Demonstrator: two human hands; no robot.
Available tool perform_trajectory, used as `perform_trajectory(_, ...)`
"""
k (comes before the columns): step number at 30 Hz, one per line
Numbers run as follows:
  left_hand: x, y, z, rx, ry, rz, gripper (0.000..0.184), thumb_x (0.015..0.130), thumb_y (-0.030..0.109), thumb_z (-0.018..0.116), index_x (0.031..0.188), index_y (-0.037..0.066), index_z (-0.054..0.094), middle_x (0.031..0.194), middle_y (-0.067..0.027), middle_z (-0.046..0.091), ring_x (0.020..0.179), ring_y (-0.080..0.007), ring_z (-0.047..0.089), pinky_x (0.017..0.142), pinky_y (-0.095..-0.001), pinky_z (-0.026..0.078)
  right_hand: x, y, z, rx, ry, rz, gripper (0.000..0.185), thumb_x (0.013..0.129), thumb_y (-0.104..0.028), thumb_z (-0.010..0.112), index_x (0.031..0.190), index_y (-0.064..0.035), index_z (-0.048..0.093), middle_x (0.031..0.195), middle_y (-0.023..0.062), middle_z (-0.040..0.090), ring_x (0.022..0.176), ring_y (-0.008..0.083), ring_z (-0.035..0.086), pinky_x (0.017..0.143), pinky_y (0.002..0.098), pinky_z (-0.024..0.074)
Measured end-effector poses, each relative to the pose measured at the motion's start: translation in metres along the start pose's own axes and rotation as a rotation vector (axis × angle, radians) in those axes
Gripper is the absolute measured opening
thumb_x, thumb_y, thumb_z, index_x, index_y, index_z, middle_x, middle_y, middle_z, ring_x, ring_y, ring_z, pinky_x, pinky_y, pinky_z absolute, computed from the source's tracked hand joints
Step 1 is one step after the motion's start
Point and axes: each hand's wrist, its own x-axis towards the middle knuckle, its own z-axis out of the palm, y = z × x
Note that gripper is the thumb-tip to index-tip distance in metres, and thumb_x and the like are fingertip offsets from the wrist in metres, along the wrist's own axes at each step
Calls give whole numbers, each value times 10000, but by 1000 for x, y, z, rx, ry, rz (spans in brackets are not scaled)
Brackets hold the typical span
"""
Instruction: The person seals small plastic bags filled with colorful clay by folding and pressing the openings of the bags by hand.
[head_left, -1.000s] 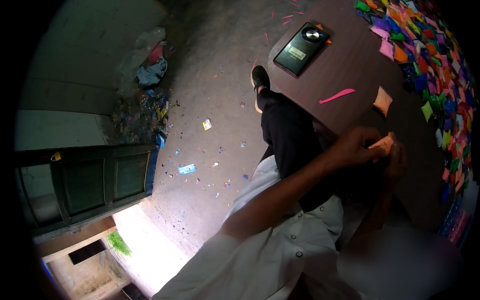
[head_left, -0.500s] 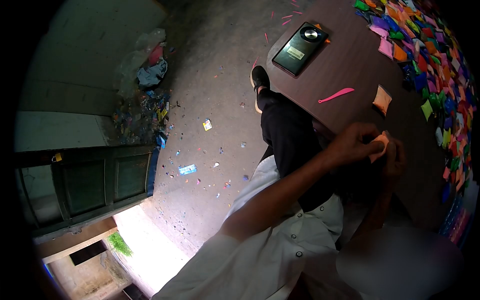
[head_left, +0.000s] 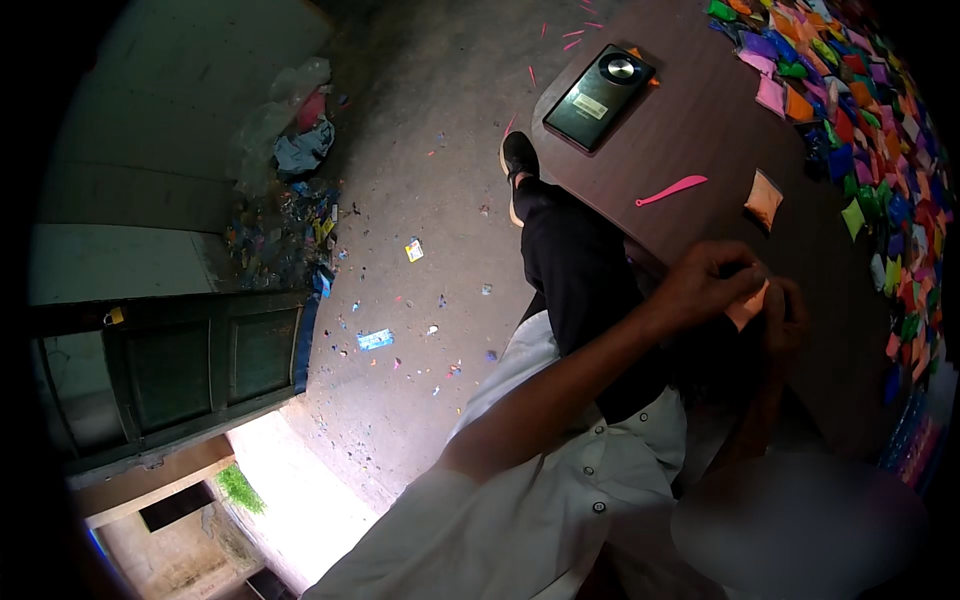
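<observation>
A small peach-orange packet (head_left: 746,307) is pinched between my two hands, just over the near edge of the table. My left hand (head_left: 706,285) is closed on its upper left side, thumb and fingers together. On the other side, the fingers of my right hand (head_left: 787,318) press against the packet; that hand is in shadow. A similar peach packet (head_left: 763,202) lies on the table beyond my hands. To its left is a pink plastic knife (head_left: 672,191).
A dark phone (head_left: 600,98) lies on the brown table (head_left: 690,120). Many colourful small packets (head_left: 880,130) are heaped along the table's right side. Litter and a plastic bag (head_left: 305,148) lie on the floor at left, near a green door (head_left: 165,370). My legs are beside the table.
The packet has turned and shifted slightly down and left between my fingers. Both hands have changed their grip a little; the things on the table stay put.
</observation>
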Motion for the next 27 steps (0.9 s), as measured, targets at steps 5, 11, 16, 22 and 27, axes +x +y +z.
perform_trajectory(5, 1, 4, -2, -8, -17, -40, 197, 996, 193, 652, 953, 5, 692, 757, 26, 628, 723, -26, 563, 622, -230, 461, -2, -2, -2, 43, -46, 41, 178, 1026, -191, 609, 964, -32, 660, 802, -41, 579, 709, 34, 481, 614, 229, 366)
perform_trajectory(11, 3, 5, -1, 85, 14, -100, 243, 1002, 215, 636, 868, 16, 670, 724, 23, 617, 666, -27, 547, 577, -237, 441, -2, -4, -3, 86, -71, 58, 203, 1020, -209, 625, 932, -28, 651, 796, -41, 565, 722, 39, 472, 625, 231, 362)
perform_trajectory(16, 2, 6, 3, 56, 55, -89, 260, 1005, 227, 634, 848, 20, 657, 694, 24, 600, 612, -37, 534, 537, -244, 431, -1, -4, -6, 66, -63, 75, 214, 1018, -211, 620, 932, -17, 644, 803, -31, 567, 742, 57, 482, 647, 240, 373)
perform_trajectory(22, 1, 1, -2, 11, 11, -137, 241, 1015, 226, 623, 876, 30, 634, 692, 35, 585, 592, -48, 538, 511, -240, 438, -1, -1, -4, 122, 46, 60, 196, 1010, -192, 621, 921, -18, 643, 795, -31, 558, 732, 69, 485, 651, 249, 388)
perform_trajectory(27, 2, -10, -3, 118, 32, -130, 209, 1014, 203, 624, 943, 11, 666, 728, 14, 612, 620, -69, 579, 558, -244, 481, -3, 10, -12, 222, 10, 109, 155, 994, -168, 652, 931, -28, 676, 818, -16, 620, 755, 69, 531, 664, 239, 421)
